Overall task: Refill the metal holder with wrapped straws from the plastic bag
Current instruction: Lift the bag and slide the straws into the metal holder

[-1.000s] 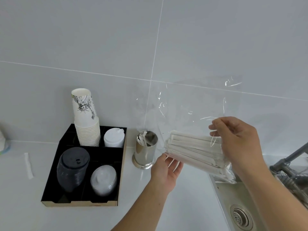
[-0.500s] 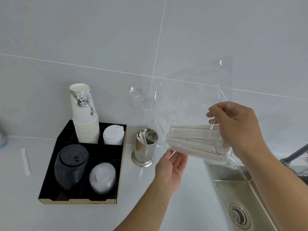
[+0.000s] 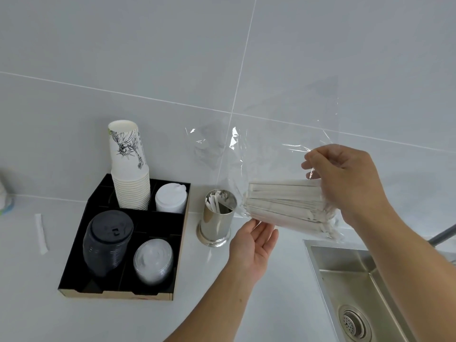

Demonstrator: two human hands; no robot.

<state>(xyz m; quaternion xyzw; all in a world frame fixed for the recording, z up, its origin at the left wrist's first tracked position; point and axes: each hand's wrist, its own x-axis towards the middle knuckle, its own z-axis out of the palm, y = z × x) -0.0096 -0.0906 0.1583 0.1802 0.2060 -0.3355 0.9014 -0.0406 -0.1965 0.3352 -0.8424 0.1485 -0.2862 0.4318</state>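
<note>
A shiny metal holder [image 3: 217, 219] stands on the white counter by the wall, with a few wrapped straws leaning inside it. Just right of it, a clear plastic bag [image 3: 266, 154] hangs in the air with a bundle of white wrapped straws [image 3: 283, 203] lying sideways in its bottom. My right hand [image 3: 345, 183] grips the bag and the straws' right end from above. My left hand [image 3: 251, 245] is palm up, fingers apart, under the bundle's left end, at the bag's lower edge.
A black tray [image 3: 81, 275] on the left holds a stack of paper cups [image 3: 129, 169], white lids [image 3: 170, 197], black lids [image 3: 107, 240] and clear lids [image 3: 153, 260]. One wrapped straw [image 3: 40, 233] lies on the counter far left. A steel sink [image 3: 357, 287] is at right.
My right hand has held the bag of straws nearly in place beside the holder. My left hand has stayed open just beneath the bundle's left end. The view has shifted slightly.
</note>
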